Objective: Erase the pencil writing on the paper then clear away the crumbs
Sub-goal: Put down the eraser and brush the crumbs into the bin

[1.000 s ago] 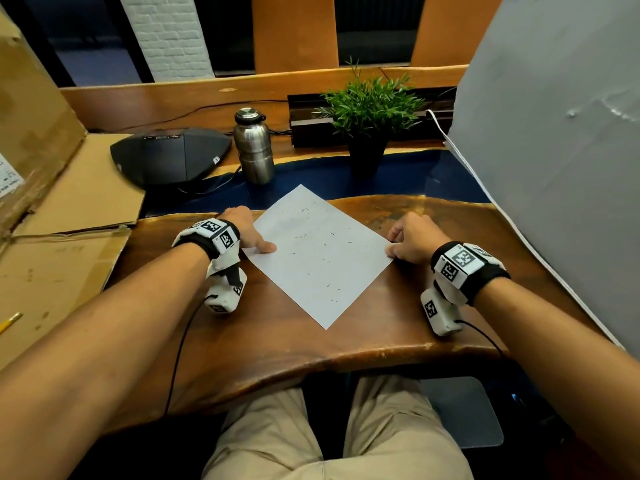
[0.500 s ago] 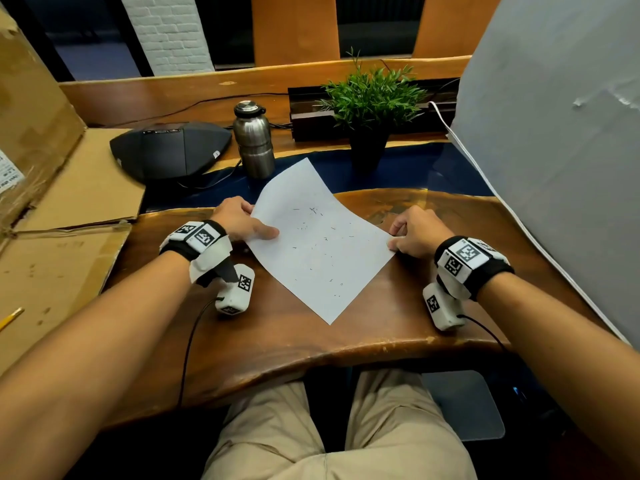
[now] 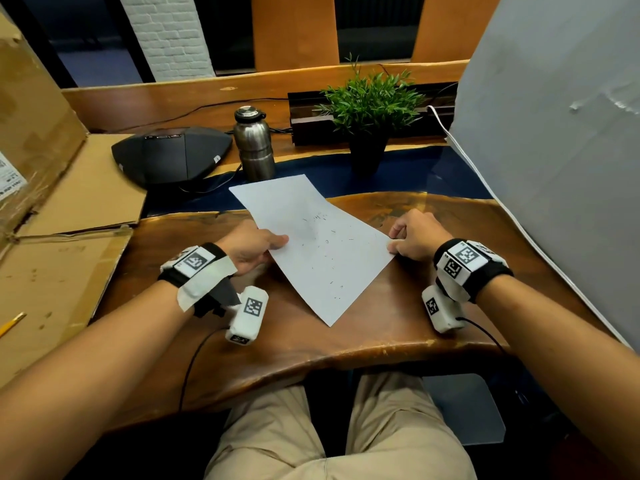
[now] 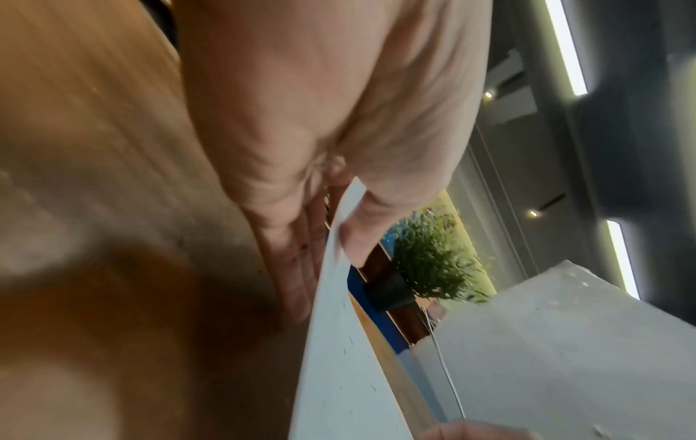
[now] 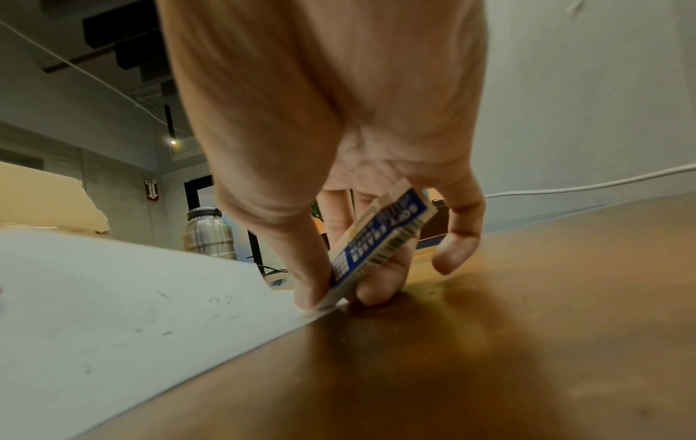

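Observation:
A white sheet of paper (image 3: 318,251) lies slantwise on the wooden desk (image 3: 346,344), strewn with dark eraser crumbs (image 3: 320,218). My left hand (image 3: 258,247) pinches its left edge, thumb on top and fingers beneath, and that side is raised off the desk; the left wrist view shows the paper (image 4: 339,387) bowed upward. My right hand (image 3: 403,242) is at the paper's right corner. In the right wrist view it grips a white eraser (image 5: 380,238) in a blue sleeve, with the thumb tip on the paper's corner (image 5: 113,312).
Behind the paper stand a steel bottle (image 3: 254,143), a potted plant (image 3: 369,109) and a black conference speaker (image 3: 173,154). Flattened cardboard (image 3: 52,220) with a yellow pencil (image 3: 10,323) lies left. A grey board (image 3: 554,133) leans along the right.
My left hand went from pressing the paper's edge flat to pinching it and lifting it. The sheet's left and far side rose and the crumbs gathered toward its middle. The right hand stayed at the corner.

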The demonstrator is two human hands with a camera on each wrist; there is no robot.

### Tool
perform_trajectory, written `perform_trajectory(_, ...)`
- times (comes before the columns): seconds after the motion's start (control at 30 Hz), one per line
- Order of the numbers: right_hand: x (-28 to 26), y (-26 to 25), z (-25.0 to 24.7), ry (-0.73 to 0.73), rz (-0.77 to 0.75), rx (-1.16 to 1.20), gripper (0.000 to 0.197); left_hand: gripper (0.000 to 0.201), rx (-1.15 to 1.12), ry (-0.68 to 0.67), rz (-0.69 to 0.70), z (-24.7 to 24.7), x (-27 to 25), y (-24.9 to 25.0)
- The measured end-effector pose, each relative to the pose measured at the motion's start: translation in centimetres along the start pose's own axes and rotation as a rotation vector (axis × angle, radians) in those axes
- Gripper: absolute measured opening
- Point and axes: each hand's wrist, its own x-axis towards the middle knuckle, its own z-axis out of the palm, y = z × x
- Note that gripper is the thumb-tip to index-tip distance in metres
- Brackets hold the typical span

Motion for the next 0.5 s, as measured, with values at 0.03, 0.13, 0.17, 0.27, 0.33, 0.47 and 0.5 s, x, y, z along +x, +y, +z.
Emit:
perform_trajectory(0.03, -0.1, 0.0, 0.0, -0.006, -0.007, -0.006, 0.021, 0.034, 0.018, 0.007, 0.021, 0.3, 0.0, 0.0)
perform_trajectory(0.13, -0.2, 0.3, -0.4, 0.083, -0.012, 0.041, 0.007, 0.031, 0.059, -0.010, 0.106, 0.8, -0.1, 0.6)
perform_trajectory(0.17, -0.3, 0.4, -0.7, 0.157, -0.013, 0.094, 0.008, 0.028, 0.073, -0.025, 0.137, 0.8, -0.2, 1.0)
perform_trajectory(0.27, -0.1, 0.2, -2.4, 0.365, -0.043, 0.334, 0.011, 0.028, 0.077, -0.077, 0.226, 1.0, -0.5, 2.2)
perform_trajectory(0.33, 0.1, 0.0, -4.2, 0.449, -0.097, 0.480, 0.012, 0.032, 0.074, -0.101, 0.282, 1.4, -0.5, 3.1)
perform_trajectory(0.47, 0.4, -0.7, -7.5, 0.451, -0.273, 0.728, 0.013, 0.033, 0.104, -0.165, 0.395, 3.0, -0.5, 5.2)
perform_trajectory(0.5, 0.3, -0.9, -8.3, 0.446, -0.318, 0.780, 0.013, 0.031, 0.119, -0.182, 0.425, 3.5, -0.6, 5.8)
